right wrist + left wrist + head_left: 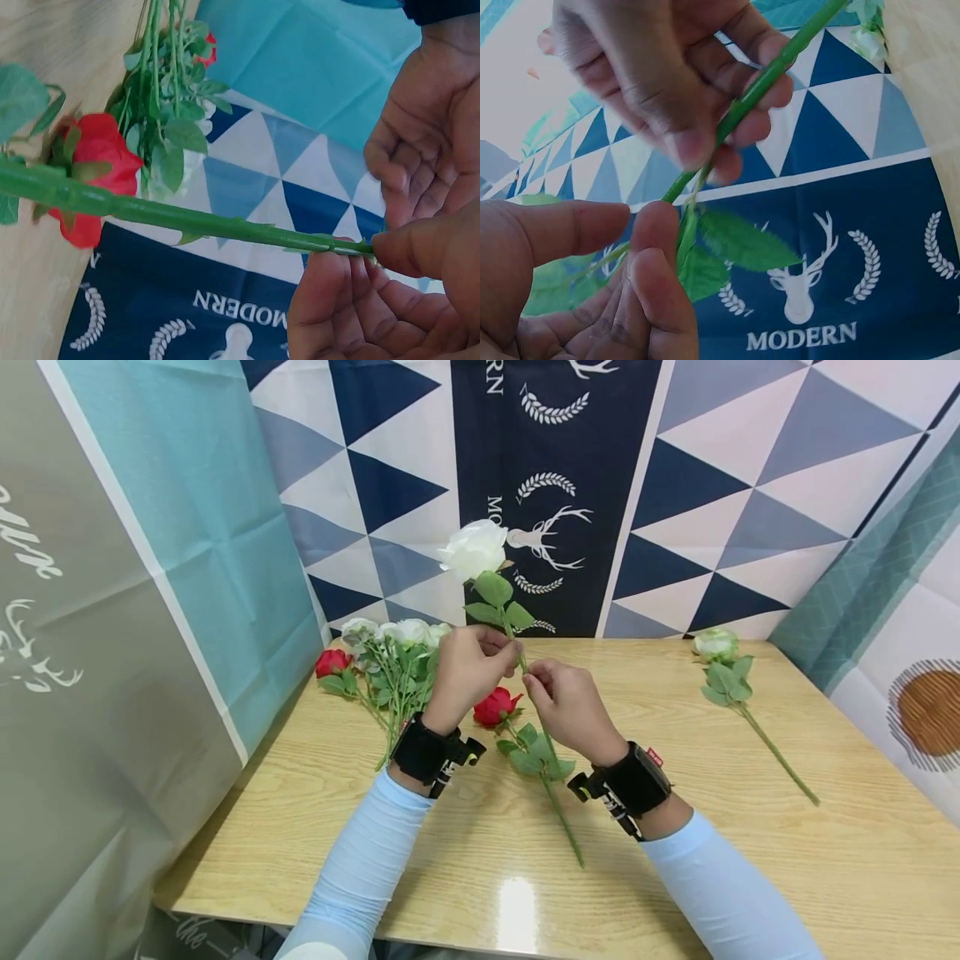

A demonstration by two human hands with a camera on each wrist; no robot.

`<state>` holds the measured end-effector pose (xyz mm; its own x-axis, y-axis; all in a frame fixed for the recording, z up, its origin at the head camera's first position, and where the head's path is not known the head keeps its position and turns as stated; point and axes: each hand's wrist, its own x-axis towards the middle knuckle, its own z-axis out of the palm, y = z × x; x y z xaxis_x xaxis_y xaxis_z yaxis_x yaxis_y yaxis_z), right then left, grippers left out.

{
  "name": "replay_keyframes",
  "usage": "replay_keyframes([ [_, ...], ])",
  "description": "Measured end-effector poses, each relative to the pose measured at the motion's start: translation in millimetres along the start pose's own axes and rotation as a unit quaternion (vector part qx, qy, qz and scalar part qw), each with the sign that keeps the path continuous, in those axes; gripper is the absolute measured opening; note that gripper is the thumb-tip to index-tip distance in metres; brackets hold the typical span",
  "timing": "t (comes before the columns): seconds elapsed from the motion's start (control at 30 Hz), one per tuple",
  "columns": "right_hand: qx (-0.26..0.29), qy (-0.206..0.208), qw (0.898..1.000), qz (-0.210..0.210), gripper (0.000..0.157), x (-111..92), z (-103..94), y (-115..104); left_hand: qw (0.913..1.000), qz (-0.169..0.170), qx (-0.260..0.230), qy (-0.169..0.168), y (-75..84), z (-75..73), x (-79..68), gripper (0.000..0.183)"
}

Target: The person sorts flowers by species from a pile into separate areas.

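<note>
An artificial white rose [474, 550] stands nearly upright in front of the backdrop, raised above the table. Just below its leaves [495, 589], my left hand [476, 670] holds the upper stem with the fingertips. A little lower, my right hand [566, 703] pinches the same green stem [217, 225] between thumb and fingers. In the left wrist view, the right thumb [690, 146] lies along the stem, close to the left fingertips [656, 225]. Behind the hands, a red rose [495, 707] lies on the table, its leaves partly crossed by the held stem.
To the left lies a bunch of white roses [408, 633] with green stems, beside another red rose [332, 662]. A pale green-white rose [716, 645] lies alone at the right. Patterned cloth [397, 485] hangs along the back of the wooden table [300, 860].
</note>
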<state>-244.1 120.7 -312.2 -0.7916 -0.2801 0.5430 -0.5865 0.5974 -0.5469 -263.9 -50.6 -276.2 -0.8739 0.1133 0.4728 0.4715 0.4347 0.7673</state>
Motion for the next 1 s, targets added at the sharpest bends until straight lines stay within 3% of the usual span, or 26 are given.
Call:
replay_keyframes([
  [0.23,-0.04,0.048,0.998,-0.01,0.02,6,-19.5,8,0.9988,0.031,-0.003,0.039,1.3,-23.0,1.5,0.021],
  [0.47,-0.076,0.068,0.994,0.033,0.025,7,-49.7,24,0.9928,-0.002,0.052,0.107,-16.9,-53.0,10.2,0.02],
  [0.6,-0.102,0.065,0.991,0.058,0.028,5,-68.2,35,0.9879,-0.021,0.077,0.133,-32.9,-68.2,13.8,0.022],
  [0.8,-0.153,0.052,0.984,0.075,0.027,4,-92.7,62,0.9859,-0.042,0.063,0.15,-52.2,-84.8,15.4,0.023],
  [1.0,-0.201,0.016,0.971,0.125,0.046,-3,-108.0,96,0.9844,-0.064,0.086,0.14,-68.3,-93.5,16.7,0.025],
])
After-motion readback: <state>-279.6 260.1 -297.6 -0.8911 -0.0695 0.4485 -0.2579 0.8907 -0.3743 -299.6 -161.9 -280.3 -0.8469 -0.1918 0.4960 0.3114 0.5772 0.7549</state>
